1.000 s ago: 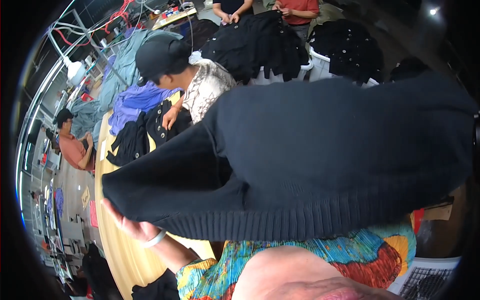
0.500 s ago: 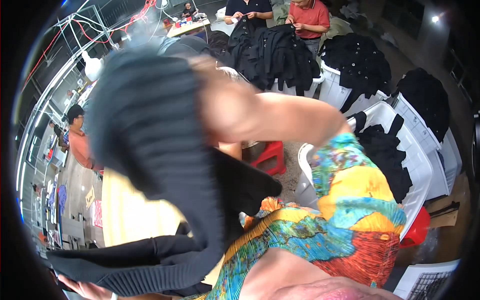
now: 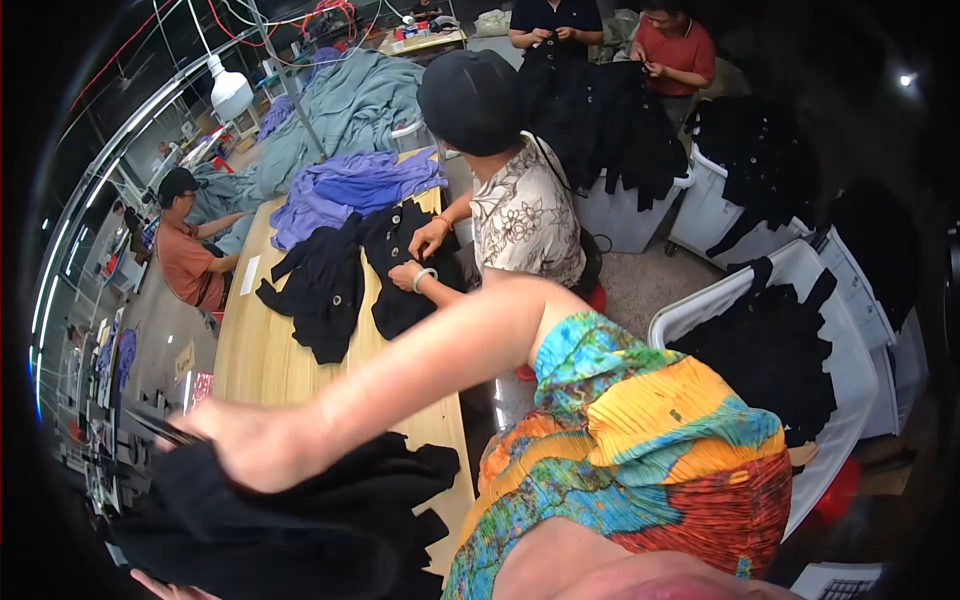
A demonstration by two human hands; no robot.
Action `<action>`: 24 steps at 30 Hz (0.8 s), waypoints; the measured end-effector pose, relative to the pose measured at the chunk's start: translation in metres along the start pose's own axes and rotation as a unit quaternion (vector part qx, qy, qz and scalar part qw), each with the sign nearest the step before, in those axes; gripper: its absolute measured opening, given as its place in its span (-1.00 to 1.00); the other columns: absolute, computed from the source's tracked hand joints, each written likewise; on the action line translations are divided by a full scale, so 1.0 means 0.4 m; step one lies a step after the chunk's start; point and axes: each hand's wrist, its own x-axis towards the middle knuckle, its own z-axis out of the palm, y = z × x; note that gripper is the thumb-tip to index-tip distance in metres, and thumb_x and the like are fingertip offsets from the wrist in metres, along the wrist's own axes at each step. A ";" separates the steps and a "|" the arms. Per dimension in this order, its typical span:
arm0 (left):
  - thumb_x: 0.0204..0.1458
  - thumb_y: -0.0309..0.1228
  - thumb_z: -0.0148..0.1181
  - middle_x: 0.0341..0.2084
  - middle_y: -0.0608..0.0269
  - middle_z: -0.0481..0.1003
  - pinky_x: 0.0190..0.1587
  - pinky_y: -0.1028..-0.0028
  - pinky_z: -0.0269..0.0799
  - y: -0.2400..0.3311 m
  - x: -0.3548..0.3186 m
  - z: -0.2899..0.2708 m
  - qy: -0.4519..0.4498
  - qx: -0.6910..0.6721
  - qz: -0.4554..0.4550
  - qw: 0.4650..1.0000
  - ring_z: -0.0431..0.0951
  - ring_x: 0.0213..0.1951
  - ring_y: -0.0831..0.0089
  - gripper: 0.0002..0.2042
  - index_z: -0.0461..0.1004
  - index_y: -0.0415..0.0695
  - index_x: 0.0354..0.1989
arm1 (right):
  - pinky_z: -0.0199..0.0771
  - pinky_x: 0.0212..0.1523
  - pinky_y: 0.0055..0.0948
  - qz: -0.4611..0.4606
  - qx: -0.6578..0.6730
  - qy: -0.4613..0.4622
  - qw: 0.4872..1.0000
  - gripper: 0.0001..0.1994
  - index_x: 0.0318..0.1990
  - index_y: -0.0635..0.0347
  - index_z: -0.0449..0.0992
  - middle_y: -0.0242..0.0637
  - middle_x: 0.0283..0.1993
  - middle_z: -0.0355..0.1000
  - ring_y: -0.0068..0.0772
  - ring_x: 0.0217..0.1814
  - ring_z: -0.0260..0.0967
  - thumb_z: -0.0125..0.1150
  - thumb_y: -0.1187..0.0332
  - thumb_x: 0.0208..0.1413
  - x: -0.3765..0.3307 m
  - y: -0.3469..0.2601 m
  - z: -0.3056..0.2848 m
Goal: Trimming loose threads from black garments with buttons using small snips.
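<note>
A black knitted garment is bunched over the near left end of the wooden table. My right arm reaches across to it from the right, and my right hand is closed on its upper edge. Beside these fingers a thin dark pointed thing sticks out, too blurred to name. Only a few fingers of my left hand show at the bottom edge, holding the garment from below; the rest is hidden under the cloth.
The wooden table bears black garments and purple ones. A co-worker in a black cap handles black clothing there. White bins of black garments stand to the right. A lamp hangs at upper left.
The garment, raised high before my view, has come down onto the table. My right hand has swung down and left with it, uncovering the table and the co-worker in the cap.
</note>
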 end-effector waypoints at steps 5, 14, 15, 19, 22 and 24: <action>0.02 -0.22 -0.12 -0.01 0.10 0.22 0.08 0.32 0.09 -0.096 0.032 0.018 0.133 0.005 -0.064 0.989 0.25 -0.01 0.28 -0.56 0.18 -0.27 0.00 | 0.26 -0.39 -0.30 0.063 -0.213 -0.084 0.971 -0.82 -0.42 0.30 0.31 -0.13 -0.54 0.32 -0.12 -0.42 0.31 0.02 0.37 -0.17 -0.175 0.281 -0.073; -0.01 -0.16 -0.05 -0.16 0.15 0.36 -0.01 0.31 0.23 -0.436 -0.013 -0.138 0.081 0.040 -0.330 0.940 0.34 -0.10 0.28 -0.62 0.32 -0.21 -0.14 | 0.32 -0.44 -0.19 0.283 -0.460 -0.273 0.796 -0.84 -0.50 0.16 0.38 -0.13 -0.55 0.35 -0.08 -0.41 0.34 -0.02 0.42 -0.36 -0.543 0.506 -0.377; 0.00 -0.17 -0.07 -0.14 0.15 0.35 0.00 0.30 0.21 -0.466 -0.019 -0.138 0.077 0.018 -0.336 0.939 0.33 -0.09 0.27 -0.63 0.32 -0.21 -0.14 | 0.32 -0.43 -0.21 0.291 -0.457 -0.242 0.805 -0.85 -0.50 0.16 0.39 -0.15 -0.54 0.36 -0.11 -0.41 0.34 -0.01 0.41 -0.36 -0.556 0.503 -0.413; 0.02 -0.18 -0.09 -0.11 0.16 0.33 0.04 0.29 0.15 -0.477 -0.060 -0.105 0.096 -0.011 -0.336 0.937 0.30 -0.06 0.26 -0.62 0.30 -0.21 -0.11 | 0.31 -0.39 -0.31 0.317 -0.389 -0.179 0.846 -0.82 -0.48 0.17 0.41 -0.21 -0.52 0.38 -0.20 -0.41 0.34 0.07 0.33 -0.32 -0.555 0.500 -0.477; 0.01 -0.14 -0.09 -0.09 0.14 0.31 0.05 0.29 0.14 -0.473 -0.063 -0.081 0.113 -0.014 -0.323 0.939 0.29 -0.04 0.26 -0.59 0.28 -0.22 -0.09 | 0.30 -0.38 -0.34 0.327 -0.350 -0.181 0.859 -0.83 -0.49 0.17 0.42 -0.23 -0.52 0.38 -0.25 -0.41 0.34 0.09 0.30 -0.27 -0.562 0.486 -0.478; 0.00 -0.16 -0.08 -0.14 0.11 0.35 0.01 0.28 0.21 -0.467 -0.073 -0.041 0.130 -0.009 -0.301 0.945 0.32 -0.07 0.24 -0.61 0.32 -0.24 -0.14 | 0.30 -0.33 -0.34 0.345 -0.337 -0.223 0.847 -0.81 -0.43 0.19 0.41 -0.22 -0.47 0.38 -0.24 -0.36 0.34 0.08 0.30 -0.22 -0.570 0.473 -0.481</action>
